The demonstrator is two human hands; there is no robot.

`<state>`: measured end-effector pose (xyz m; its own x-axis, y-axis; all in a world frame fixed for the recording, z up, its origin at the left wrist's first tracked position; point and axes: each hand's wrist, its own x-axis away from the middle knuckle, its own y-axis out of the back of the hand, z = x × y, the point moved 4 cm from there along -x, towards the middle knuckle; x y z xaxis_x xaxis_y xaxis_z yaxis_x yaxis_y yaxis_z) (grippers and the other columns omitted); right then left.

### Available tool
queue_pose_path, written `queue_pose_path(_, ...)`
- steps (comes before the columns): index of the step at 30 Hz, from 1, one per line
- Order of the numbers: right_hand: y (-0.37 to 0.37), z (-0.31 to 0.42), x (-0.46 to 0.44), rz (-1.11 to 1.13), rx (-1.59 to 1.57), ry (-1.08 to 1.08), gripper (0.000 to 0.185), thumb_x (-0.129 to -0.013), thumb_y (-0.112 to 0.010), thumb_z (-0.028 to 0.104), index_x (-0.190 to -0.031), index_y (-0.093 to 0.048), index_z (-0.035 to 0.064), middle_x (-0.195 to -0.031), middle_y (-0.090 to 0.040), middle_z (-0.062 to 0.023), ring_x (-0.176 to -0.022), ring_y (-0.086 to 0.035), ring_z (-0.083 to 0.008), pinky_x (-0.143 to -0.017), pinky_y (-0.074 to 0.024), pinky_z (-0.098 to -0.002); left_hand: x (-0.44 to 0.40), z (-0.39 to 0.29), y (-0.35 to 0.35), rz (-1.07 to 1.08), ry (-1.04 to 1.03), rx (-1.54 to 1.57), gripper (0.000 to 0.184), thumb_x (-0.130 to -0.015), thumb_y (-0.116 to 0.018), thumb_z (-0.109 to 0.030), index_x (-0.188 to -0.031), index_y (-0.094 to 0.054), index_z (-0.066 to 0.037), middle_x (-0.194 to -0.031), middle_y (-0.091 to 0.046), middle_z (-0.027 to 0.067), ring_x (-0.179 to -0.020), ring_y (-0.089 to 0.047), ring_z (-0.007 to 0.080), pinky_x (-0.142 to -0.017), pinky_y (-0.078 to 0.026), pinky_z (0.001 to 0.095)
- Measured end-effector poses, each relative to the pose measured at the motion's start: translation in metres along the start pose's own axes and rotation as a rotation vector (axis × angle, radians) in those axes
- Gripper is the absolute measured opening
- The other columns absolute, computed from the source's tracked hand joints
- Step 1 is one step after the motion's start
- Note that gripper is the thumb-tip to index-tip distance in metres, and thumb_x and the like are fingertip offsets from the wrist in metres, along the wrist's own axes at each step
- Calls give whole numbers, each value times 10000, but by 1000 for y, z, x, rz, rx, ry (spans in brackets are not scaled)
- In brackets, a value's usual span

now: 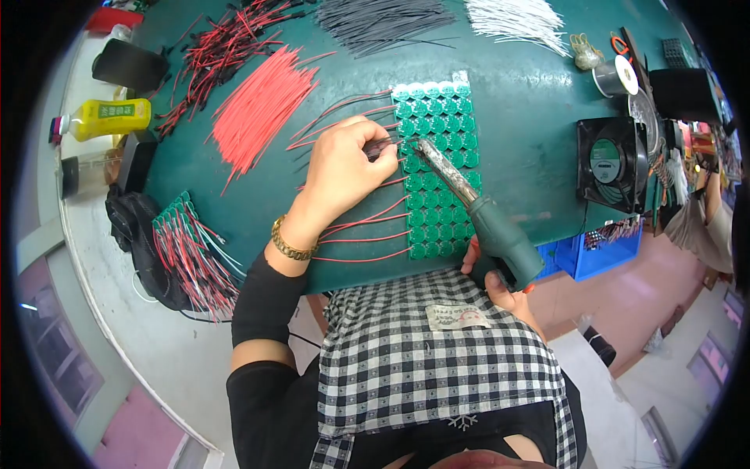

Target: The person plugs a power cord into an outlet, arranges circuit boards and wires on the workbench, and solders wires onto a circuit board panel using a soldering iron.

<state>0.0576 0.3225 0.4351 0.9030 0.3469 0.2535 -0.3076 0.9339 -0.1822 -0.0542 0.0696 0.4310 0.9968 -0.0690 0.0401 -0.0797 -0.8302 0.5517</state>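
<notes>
My left hand (341,168) is closed in a pinch on a small bundle of thin dark wires (377,148), held at the left edge of a panel of round green circuit boards (439,205). Partly hidden behind its tool, my right hand (506,295) grips a green-handled soldering gun (500,234). The gun's metal tip rests over the panel close to my left fingertips; whether it touches is too small to tell. Several red wires (363,259) stretch leftward from the panel's left edge, above and below my left hand.
Loose red wires (266,109), black wires (383,22) and white wires (516,23) lie at the back. A solder spool (615,76) and black fan (612,164) stand right. At left are a yellow bottle (109,119) and wired boards (191,258). A blue crate (601,254) sits lower.
</notes>
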Motion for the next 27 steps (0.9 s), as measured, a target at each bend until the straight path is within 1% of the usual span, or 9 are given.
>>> queue_pose_path(3, -2, 0, -3, -14, -12, 37, 368, -827, -646, 120, -1151, -555, -30, -943, -638, -92, -796, -621, -146, -717, -519, -290, -1, 3, -1, -5, -10, 0, 134, -731, -683, -86, -782, -650, 34, -704, -581, 58, -581, -534, 112, -545, -431, 260)
queue_pose_path(6, -1, -4, -1, -37, -22, -22, 367, -829, -647, 126, -1148, -559, -32, -939, -645, -90, -799, -628, -142, -721, -523, -284, -1, 3, 0, -1, -5, -7, 137, -730, -680, -92, -786, -655, 31, -704, -587, 63, -583, -536, 117, -547, -430, 264)
queue_pose_path(15, -1, -3, 0, 0, 36, -21, 394, -838, -647, 146, -1177, -544, -27, -946, -642, -87, -808, -630, -143, -734, -523, -291, -3, 4, -1, 21, 14, -45, 165, -728, -682, -140, -776, -666, 17, -706, -597, 68, -593, -552, 148, -566, -441, 284)
queue_pose_path(18, -6, 3, -2, -31, -62, -22, 452, -846, -647, 215, -1208, -521, -24, -964, -624, -87, -807, -612, -146, -742, -511, -304, -4, 5, 0, 16, 4, -60, 172, -725, -690, -152, -773, -670, 12, -709, -610, 74, -601, -564, 155, -573, -449, 286)
queue_pose_path(21, -1, -3, -1, 33, -30, 43, 530, -845, -643, 301, -1240, -501, -23, -972, -607, -95, -795, -593, -149, -742, -497, -310, -5, 5, 0, 19, -19, -70, 179, -723, -699, -159, -769, -671, 11, -713, -624, 77, -609, -574, 157, -578, -457, 284)
queue_pose_path(24, 0, -4, 4, -50, -57, 8, 580, -833, -635, 354, -1252, -499, -22, -956, -601, -100, -783, -585, -149, -733, -488, -304, -4, 6, 0, 15, -21, -76, 186, -722, -705, -165, -769, -672, 12, -713, -630, 78, -610, -579, 158, -580, -464, 284)
queue_pose_path(27, 2, -6, 4, -57, -79, -9, 609, -816, -638, 363, -1268, -490, -17, -945, -589, -104, -802, -575, -160, -746, -474, -314, -5, 7, 0, 11, -13, -78, 178, -724, -704, -156, -764, -670, 14, -716, -633, 76, -610, -582, 156, -581, -466, 281)
